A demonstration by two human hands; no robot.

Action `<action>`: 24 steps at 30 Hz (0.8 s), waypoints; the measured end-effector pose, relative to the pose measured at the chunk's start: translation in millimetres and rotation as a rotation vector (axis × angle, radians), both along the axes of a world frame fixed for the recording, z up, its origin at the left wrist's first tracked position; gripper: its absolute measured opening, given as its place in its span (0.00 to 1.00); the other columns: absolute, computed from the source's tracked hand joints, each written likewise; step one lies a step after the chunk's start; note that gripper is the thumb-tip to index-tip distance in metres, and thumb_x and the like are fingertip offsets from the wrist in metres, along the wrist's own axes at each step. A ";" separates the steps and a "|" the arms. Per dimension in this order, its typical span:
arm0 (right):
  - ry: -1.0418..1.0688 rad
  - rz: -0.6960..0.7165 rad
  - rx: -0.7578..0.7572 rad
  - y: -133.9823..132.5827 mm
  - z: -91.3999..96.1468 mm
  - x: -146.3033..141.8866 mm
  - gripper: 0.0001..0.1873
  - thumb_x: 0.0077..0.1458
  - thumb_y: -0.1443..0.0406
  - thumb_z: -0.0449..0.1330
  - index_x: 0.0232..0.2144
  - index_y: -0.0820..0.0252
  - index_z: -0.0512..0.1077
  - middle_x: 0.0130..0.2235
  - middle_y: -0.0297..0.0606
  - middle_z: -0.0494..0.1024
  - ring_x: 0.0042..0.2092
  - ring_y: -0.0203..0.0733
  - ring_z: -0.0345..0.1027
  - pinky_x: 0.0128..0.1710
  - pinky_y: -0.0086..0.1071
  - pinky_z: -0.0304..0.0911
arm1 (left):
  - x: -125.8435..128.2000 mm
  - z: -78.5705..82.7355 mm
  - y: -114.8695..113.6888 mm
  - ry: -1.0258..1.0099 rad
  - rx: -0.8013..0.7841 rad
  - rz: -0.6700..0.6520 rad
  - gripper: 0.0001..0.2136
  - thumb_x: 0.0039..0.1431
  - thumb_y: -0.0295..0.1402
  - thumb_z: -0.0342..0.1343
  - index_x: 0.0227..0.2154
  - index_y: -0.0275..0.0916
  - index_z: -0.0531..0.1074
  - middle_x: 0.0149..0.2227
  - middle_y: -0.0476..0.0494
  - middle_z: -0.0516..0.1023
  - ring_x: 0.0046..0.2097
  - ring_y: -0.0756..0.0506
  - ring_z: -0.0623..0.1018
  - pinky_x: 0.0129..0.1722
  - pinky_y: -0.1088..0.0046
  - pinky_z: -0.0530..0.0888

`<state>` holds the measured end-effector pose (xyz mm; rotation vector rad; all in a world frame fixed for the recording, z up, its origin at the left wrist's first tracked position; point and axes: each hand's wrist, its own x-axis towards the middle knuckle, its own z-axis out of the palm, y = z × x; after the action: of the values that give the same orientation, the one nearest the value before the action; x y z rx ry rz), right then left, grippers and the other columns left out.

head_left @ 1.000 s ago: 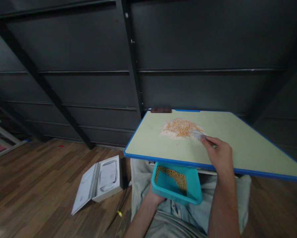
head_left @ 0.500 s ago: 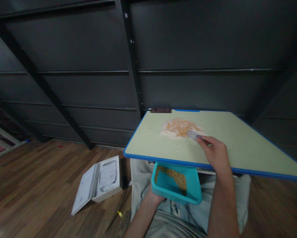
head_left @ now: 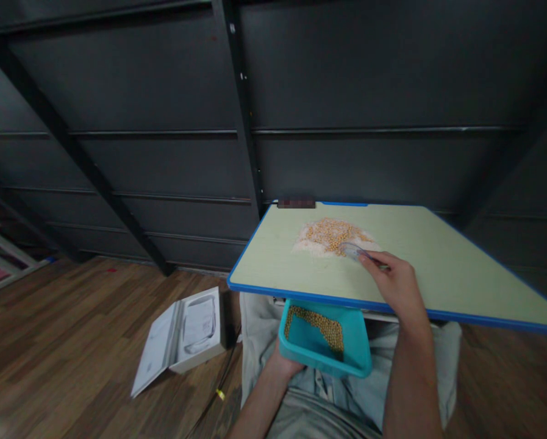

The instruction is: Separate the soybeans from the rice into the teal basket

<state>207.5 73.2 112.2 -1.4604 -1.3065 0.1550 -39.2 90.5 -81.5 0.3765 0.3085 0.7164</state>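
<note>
On the pale green table (head_left: 438,262), a heap of soybeans (head_left: 330,235) lies mixed with white grain or powder. My right hand (head_left: 396,280) is closed around the handle of a clear plastic spoon (head_left: 353,250), whose bowl touches the near right side of the heap. Over my lap, my left hand (head_left: 285,363) grips a turquoise plastic basin (head_left: 358,347) from its left underside; most of those fingers are hidden beneath it. Soybeans (head_left: 321,326) cover part of the basin's bottom, mostly toward the left and middle. The basin sits just below the table's near edge.
An open white box (head_left: 200,329) with moulded inserts stands on the wooden floor (head_left: 94,341) at the left. Beside it runs a black cable (head_left: 213,396) with a yellow tag. Dark metal panels (head_left: 163,164) rise behind the table.
My right hand and the spoon have shifted very slightly to the left along the heap's near side. The left hand and the basin hold still.
</note>
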 end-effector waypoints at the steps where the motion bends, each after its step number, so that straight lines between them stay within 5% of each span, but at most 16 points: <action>1: -0.002 0.011 -0.004 0.0 -0.1 0.2 0.16 0.61 0.54 0.65 0.41 0.57 0.87 0.46 0.48 0.88 0.46 0.57 0.82 0.45 0.47 0.75 | -0.2 -0.7 0.1 0.000 0.001 -0.001 0.16 0.64 0.40 0.53 0.36 0.44 0.86 0.38 0.43 0.91 0.58 0.37 0.82 0.68 0.47 0.70; 12: 0.040 0.086 -0.040 -1.7 3.9 -1.8 0.15 0.59 0.54 0.67 0.40 0.57 0.87 0.45 0.46 0.89 0.45 0.55 0.83 0.45 0.46 0.76 | 2.0 13.6 -4.1 -0.048 0.028 -0.018 0.16 0.65 0.41 0.52 0.37 0.44 0.86 0.43 0.42 0.90 0.60 0.37 0.80 0.69 0.50 0.69; 20: 0.057 0.080 -0.012 -1.5 5.7 -3.0 0.16 0.59 0.54 0.67 0.40 0.57 0.87 0.46 0.46 0.89 0.46 0.55 0.82 0.42 0.44 0.77 | 3.1 21.3 -5.7 -0.043 0.021 -0.026 0.16 0.65 0.40 0.53 0.34 0.45 0.87 0.34 0.45 0.90 0.57 0.39 0.82 0.69 0.52 0.69; 24: 0.036 0.083 -0.015 0.3 4.7 -1.8 0.15 0.58 0.54 0.67 0.39 0.57 0.87 0.45 0.47 0.89 0.45 0.55 0.83 0.42 0.44 0.77 | 3.4 22.3 -6.7 -0.035 0.019 -0.015 0.17 0.66 0.41 0.52 0.35 0.45 0.87 0.36 0.45 0.91 0.57 0.39 0.82 0.67 0.53 0.72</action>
<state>205.6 73.4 116.9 -1.4105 -1.3395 0.2446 -35.9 83.8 -59.2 0.3833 0.2662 0.7111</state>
